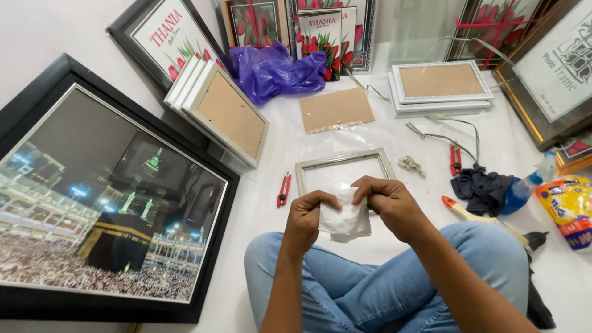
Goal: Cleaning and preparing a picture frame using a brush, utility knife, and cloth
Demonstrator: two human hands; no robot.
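Observation:
My left hand (pixel 306 217) and my right hand (pixel 391 205) both grip a crumpled white tissue (pixel 346 220), held above my crossed legs in blue jeans (pixel 345 287). Just beyond the hands a small silver picture frame (pixel 343 161) lies flat on the white floor. A red utility knife (pixel 283 189) lies to the left of that frame. A small heap of metal bits (pixel 411 164) lies to its right.
A large black-framed picture (pixel 105 203) leans at left, with several white frames (pixel 223 111) stacked behind it. A purple plastic bag (pixel 271 71), a brown backing board (pixel 336 110), stacked frames (pixel 439 86), red pliers (pixel 455 160), a dark cloth (pixel 482 190), a spray bottle (pixel 524 185) and a yellow packet (pixel 567 209) lie around.

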